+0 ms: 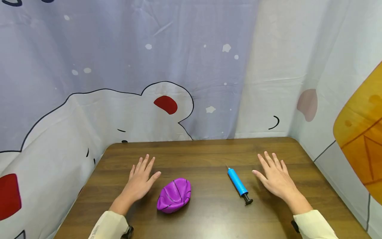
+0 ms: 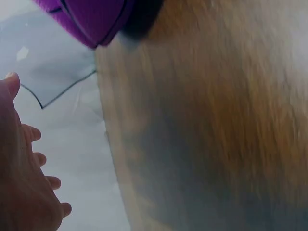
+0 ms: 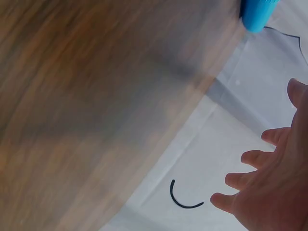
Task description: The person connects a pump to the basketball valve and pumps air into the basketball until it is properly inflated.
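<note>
A crumpled, deflated purple ball (image 1: pixel 174 196) with black seam lines lies on the wooden table, left of the middle. To its right is a blue hand pump (image 1: pixel 237 182) with a black handle toward me and a thin needle at the far end. My left hand (image 1: pixel 139 182) is held over the table left of the ball, fingers spread and holding nothing. Beyond the pump, on its right side, my right hand (image 1: pixel 276 177) is spread the same way, palm down. The wrist views show part of the ball (image 2: pixel 96 17) and the pump's blue barrel (image 3: pixel 259 13).
The brown table (image 1: pixel 203 152) has rounded far corners. A printed curtain (image 1: pixel 215 76) hangs right behind it and along both sides. Light sleeves (image 1: pixel 110 225) and dark wrist straps (image 1: pixel 294 226) cover both wrists.
</note>
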Tool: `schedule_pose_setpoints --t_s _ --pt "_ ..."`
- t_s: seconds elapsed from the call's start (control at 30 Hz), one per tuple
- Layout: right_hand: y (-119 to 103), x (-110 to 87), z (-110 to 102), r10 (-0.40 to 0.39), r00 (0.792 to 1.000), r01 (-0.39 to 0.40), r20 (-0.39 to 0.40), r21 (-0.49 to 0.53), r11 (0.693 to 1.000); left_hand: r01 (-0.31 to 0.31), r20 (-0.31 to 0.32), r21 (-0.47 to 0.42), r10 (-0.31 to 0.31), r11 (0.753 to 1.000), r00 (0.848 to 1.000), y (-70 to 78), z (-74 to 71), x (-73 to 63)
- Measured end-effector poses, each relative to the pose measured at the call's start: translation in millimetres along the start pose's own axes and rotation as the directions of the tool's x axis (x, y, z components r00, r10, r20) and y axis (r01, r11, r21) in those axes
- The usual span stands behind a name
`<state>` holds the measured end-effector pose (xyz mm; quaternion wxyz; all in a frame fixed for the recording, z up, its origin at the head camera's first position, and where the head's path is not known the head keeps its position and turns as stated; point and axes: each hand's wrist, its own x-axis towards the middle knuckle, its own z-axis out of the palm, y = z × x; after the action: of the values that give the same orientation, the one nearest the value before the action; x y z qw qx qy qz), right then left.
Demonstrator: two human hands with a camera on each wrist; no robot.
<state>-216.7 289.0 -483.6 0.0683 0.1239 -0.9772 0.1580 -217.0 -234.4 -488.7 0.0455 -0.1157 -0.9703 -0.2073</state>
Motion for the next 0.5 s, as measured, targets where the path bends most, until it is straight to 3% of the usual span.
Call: schedule_pose_setpoints --t_s 0.5 --pt "-20.7 7.1 14.3 -0.030 0.999 0.030 0.017 0.001 1.000 -0.064 -0.012 -0.009 0.064 0.998 0.998 27.5 7.7 0.8"
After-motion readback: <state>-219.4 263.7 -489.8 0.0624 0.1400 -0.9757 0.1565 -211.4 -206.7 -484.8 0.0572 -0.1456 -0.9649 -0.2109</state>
